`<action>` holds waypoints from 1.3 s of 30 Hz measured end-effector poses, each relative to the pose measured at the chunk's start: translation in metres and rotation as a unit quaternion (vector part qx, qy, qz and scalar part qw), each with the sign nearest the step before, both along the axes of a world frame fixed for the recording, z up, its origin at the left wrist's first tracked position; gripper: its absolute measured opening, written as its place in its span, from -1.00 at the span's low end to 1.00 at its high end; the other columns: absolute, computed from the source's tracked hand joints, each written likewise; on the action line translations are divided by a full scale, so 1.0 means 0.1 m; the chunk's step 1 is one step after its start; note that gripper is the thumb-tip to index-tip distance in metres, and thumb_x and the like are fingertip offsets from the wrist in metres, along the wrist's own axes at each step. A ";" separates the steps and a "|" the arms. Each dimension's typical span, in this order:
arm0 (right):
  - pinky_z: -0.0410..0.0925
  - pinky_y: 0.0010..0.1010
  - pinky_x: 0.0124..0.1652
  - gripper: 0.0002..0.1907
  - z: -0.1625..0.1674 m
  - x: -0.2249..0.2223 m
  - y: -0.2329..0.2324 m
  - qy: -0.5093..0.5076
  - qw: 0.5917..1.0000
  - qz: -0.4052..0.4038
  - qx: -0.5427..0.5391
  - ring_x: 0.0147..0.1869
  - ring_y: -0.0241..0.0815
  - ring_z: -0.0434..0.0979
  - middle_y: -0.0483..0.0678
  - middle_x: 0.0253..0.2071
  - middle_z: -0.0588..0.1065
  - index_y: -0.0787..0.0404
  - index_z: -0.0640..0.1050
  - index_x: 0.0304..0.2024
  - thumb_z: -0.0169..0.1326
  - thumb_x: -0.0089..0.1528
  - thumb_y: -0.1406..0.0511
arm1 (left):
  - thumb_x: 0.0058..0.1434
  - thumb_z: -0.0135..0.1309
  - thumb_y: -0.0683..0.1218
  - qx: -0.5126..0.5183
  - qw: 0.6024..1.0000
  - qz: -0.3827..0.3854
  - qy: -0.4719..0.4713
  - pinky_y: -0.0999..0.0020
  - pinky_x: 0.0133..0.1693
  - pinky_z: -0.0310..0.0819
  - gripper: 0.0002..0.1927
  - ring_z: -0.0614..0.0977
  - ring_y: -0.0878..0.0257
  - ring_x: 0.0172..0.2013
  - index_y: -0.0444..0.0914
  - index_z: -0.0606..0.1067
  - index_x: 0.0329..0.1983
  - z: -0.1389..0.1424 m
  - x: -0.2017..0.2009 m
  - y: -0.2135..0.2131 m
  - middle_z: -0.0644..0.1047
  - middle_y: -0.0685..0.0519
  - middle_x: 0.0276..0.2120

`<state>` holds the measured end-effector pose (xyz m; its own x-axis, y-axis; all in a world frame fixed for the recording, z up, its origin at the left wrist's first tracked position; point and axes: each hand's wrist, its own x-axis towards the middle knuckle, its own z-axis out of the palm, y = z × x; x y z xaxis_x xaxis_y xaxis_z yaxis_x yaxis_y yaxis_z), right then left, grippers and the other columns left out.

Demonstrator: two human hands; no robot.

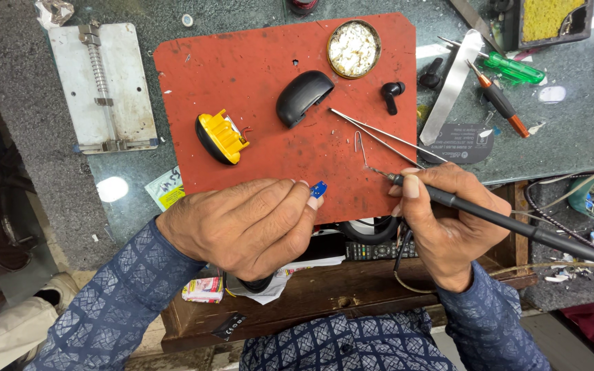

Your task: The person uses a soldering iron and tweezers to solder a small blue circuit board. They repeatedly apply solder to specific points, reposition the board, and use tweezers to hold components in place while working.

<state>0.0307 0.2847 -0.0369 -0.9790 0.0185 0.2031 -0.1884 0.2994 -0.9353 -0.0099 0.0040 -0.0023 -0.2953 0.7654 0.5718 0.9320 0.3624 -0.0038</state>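
Tweezers [386,137], black earbud [392,95], green screwdriver [513,69] on bench.

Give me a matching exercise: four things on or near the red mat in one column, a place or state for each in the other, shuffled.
1. small blue circuit board
2. soldering iron
3. round tin
4. tweezers

a. at the top edge of the red mat
b. held in the right hand
c. lying on the mat, untouched
d. pinched in the left hand fingers

Pairs: 1-d, 2-b, 3-a, 4-c

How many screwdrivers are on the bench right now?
2: a green-handled screwdriver at upper right, and a black-and-orange screwdriver just below it. Clutter may hide others.
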 end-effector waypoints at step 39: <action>0.52 -0.51 -0.17 -0.80 0.24 -0.19 -0.11 0.046 0.980 0.193 0.025 -0.15 -0.17 0.68 0.07 -0.14 0.62 0.35 0.62 -0.13 0.22 0.18 0.45 | 0.43 0.11 -0.19 -0.009 0.999 -0.025 0.040 0.34 -0.03 0.66 -0.88 0.68 0.14 -0.12 -0.39 0.52 -0.13 -0.04 -0.04 -0.01 0.58 -0.11 -0.17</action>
<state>0.0119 0.2737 -0.0130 -0.8887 -0.3614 0.2822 -0.3793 0.2334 -0.8954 -0.0134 0.0031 -0.0065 -0.2100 0.7887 0.5778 0.9453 0.3148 -0.0861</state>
